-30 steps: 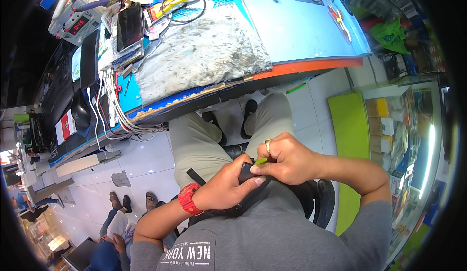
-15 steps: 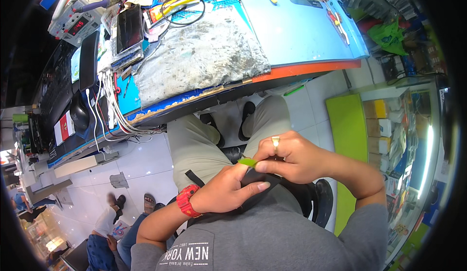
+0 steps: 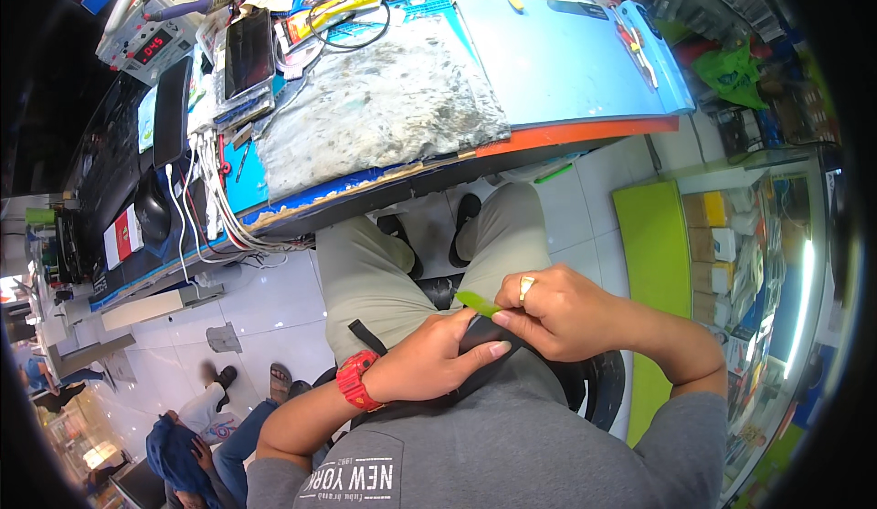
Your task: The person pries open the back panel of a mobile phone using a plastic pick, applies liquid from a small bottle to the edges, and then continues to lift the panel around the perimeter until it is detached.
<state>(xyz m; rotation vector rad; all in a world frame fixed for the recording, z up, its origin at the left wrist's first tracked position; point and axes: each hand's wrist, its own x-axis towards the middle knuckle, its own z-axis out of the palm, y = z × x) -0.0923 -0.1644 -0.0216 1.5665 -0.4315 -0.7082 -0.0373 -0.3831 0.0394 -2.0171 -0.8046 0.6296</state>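
Close to the lap, both hands are gathered in front of the grey shirt (image 3: 512,440), over the beige trousers (image 3: 379,276). The green pick (image 3: 477,302), a thin flat blade, is pinched between the thumb and bent forefinger of the right hand (image 3: 566,312), whose other fingers curl inward; a gold ring (image 3: 526,290) sits on one of them. The pick slants from the right thumb toward the left and away from the body, so its free end lies just beyond the knuckles of the left hand.

The left hand (image 3: 422,361) closes around a dark flat object (image 3: 482,330), with its fingers along the far side and its thumb stretched along the near side, pointing at the right hand. Most of that object is hidden in the grip, so its exact kind cannot be told. What shows of it lies between the two hands, right below the pick; whether the blade touches its edge cannot be told. A red wristwatch (image 3: 354,381) is strapped on the left wrist.

Well apart from the hands, past the knees, stands the workbench, bearing a stained grey cloth (image 3: 384,98) and, to its right, a light-blue mat (image 3: 557,61). Left of the cloth are a black smartphone (image 3: 248,57) on a stack and a bundle of white cables (image 3: 212,185). A black computer mouse (image 3: 151,207) lies farther left.
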